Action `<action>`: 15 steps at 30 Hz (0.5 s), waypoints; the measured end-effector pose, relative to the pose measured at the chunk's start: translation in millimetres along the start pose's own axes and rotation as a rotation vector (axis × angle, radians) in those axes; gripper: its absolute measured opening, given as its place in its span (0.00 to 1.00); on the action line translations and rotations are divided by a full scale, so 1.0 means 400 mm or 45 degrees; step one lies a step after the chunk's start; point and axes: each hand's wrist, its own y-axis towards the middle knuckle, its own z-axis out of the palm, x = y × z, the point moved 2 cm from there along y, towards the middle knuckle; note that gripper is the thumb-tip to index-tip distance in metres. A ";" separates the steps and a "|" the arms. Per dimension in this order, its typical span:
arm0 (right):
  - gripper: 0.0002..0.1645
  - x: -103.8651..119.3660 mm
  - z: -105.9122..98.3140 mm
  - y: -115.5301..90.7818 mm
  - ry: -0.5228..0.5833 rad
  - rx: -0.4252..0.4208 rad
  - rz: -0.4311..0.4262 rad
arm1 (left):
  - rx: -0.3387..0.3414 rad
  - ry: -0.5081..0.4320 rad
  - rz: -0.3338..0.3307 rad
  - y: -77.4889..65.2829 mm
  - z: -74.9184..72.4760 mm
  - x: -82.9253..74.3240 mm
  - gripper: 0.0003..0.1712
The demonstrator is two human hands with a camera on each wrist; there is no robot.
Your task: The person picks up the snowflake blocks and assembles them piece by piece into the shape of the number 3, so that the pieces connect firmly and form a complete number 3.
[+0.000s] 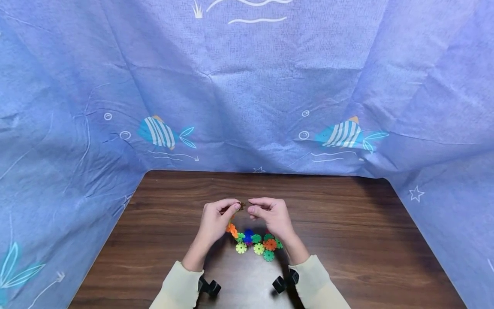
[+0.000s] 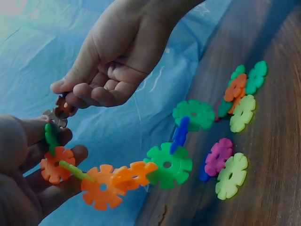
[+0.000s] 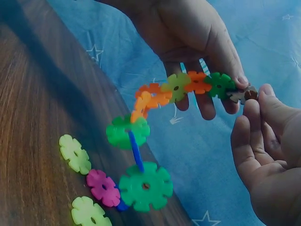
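My left hand [image 1: 217,219] pinches the raised end of a chain of interlocking plastic snowflake discs, at a greyish-brown disc [image 2: 57,118]. Between the thumb and forefinger of my right hand [image 1: 273,215] is a brown snowflake disc [image 2: 64,106], right up against that greyish-brown one. From there the chain hangs past my left fingers through a dark green disc [image 3: 220,85], an orange disc [image 2: 58,165], a yellow-green disc [image 3: 177,88] and further orange ones. Lower down come a green disc [image 2: 168,165], a blue disc [image 2: 180,135] seen edge-on, and another green disc [image 3: 146,186].
Loose-looking discs sit on the brown wooden table [image 1: 347,240] below my hands: yellow-green [image 1: 241,247], magenta [image 3: 103,187], and an orange and green cluster [image 1: 269,244] at the right. A blue cloth [image 1: 247,107] with printed fish hangs behind the table and along both sides.
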 end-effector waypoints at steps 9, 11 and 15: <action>0.18 0.024 -0.036 0.003 -0.077 0.041 -0.094 | 0.111 -0.103 -0.081 0.006 -0.006 -0.004 0.05; 0.17 0.027 -0.060 0.000 -0.124 0.030 -0.119 | 0.110 -0.105 -0.089 0.007 -0.015 0.000 0.07; 0.14 0.029 -0.115 -0.008 -0.358 0.043 -0.160 | 0.063 -0.108 -0.072 0.009 -0.040 0.010 0.09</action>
